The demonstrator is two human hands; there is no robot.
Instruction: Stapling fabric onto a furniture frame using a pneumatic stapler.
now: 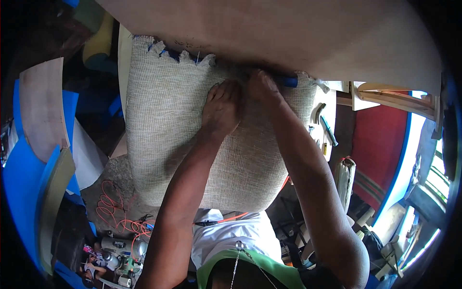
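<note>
Since its cover is a coarse weave drawn over a rounded, bulky form, the fabric-covered pad [161, 111] looks soft on top, likely with a stiffer base beneath. It lies directly in front of the person, its near edge above the white trousers [257, 231] and its far edge along a broad brown panel [288, 38]. As a whole it is probably awkward rather than fragile; the weave should give good friction, but the frayed edge [185, 57] at the far left may unravel if pulled by loose threads. A hold would seem safest on a wide fold of sound cloth, fingers spread, or under the rounded sides if the whole pad must be lifted.

The two hands are close together near that far edge. The left hand [221, 108] rests on the cover, knuckles up, fingers pointing toward the panel; whether it pinches any cloth is not clear. The right hand [263, 86] reaches into the dark crease beside a blue piece [289, 82], its fingertips hidden, so its grip cannot be judged.

Farther out, a teal-handled tool [329, 131] lies to the right, and an orange hose [115, 212] coils on the floor at lower left.
</note>
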